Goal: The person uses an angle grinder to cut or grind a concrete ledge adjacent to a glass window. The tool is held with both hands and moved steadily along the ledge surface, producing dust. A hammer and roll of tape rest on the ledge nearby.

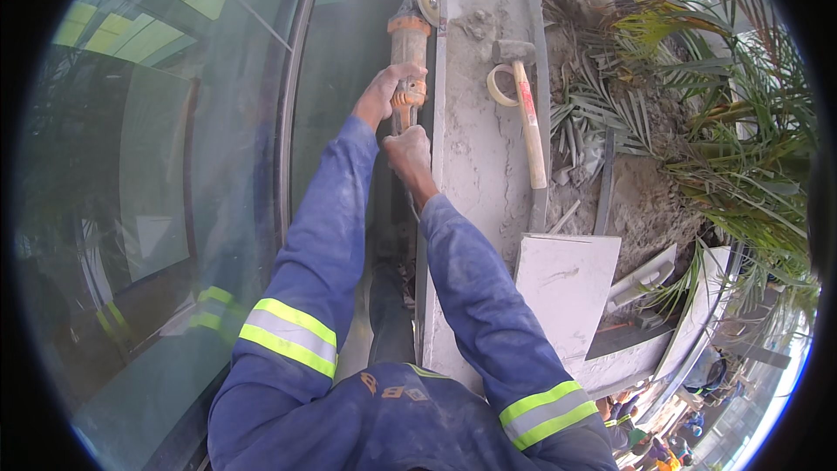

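Note:
I grip a dusty orange-and-grey angle grinder (406,35) with both hands at the upper middle. My left hand (380,89) wraps round its body, and my right hand (407,155) is closed on its rear end, nearer me. The grinder's disc (427,2) is at the left edge of a long, pale, dusty ledge (462,210), in a haze; I cannot tell if it touches. On the ledge, right of the grinder, lie a hammer (531,129) with a wooden handle and a roll of pale tape (492,88).
A glass wall (148,175) runs along my left. To the right are a planter bed with rubble (645,188), palm fronds (741,122) and a pale board (567,288) near my right arm. Several other people (671,445) are far off at the lower right.

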`<action>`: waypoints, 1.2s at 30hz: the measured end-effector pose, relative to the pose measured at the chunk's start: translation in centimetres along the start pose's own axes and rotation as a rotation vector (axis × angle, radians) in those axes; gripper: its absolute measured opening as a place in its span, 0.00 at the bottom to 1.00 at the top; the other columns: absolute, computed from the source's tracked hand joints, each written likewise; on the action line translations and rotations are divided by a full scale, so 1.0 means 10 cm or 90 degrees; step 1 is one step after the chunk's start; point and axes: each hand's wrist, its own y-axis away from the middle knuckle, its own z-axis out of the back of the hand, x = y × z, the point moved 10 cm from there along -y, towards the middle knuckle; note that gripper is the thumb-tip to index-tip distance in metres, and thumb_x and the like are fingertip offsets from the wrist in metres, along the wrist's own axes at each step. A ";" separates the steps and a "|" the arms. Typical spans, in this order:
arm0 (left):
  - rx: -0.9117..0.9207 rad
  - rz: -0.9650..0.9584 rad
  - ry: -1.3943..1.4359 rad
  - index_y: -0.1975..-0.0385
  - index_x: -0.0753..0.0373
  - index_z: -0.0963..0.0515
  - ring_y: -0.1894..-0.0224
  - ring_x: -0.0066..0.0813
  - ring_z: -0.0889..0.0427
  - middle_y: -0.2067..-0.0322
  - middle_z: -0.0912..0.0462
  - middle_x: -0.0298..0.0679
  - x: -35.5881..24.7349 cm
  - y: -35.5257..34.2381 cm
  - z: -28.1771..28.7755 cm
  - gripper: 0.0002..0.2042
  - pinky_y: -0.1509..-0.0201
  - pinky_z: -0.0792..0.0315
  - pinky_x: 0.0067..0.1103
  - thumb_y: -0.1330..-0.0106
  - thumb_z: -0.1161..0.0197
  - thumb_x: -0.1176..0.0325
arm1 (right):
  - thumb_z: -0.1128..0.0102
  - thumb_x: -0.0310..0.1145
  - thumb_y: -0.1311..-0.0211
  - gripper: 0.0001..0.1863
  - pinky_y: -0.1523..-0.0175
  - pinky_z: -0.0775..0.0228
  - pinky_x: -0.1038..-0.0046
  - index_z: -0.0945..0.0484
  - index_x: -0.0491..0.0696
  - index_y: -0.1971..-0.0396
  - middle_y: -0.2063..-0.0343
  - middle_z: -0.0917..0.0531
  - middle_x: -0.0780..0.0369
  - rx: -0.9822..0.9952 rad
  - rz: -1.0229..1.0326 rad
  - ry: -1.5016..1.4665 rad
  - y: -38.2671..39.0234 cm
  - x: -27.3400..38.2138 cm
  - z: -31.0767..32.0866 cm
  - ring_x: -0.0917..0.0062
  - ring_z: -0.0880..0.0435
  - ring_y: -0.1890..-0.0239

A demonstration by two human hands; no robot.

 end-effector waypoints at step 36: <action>0.007 0.007 0.005 0.59 0.64 0.22 0.73 0.33 0.16 0.69 0.20 0.39 0.06 0.31 -0.06 0.22 0.67 0.18 0.29 0.51 0.24 0.60 | 0.38 0.31 0.45 0.19 0.44 0.23 0.53 0.22 0.30 0.59 0.58 0.16 0.35 -0.015 0.008 0.030 0.25 -0.05 0.05 0.44 0.15 0.51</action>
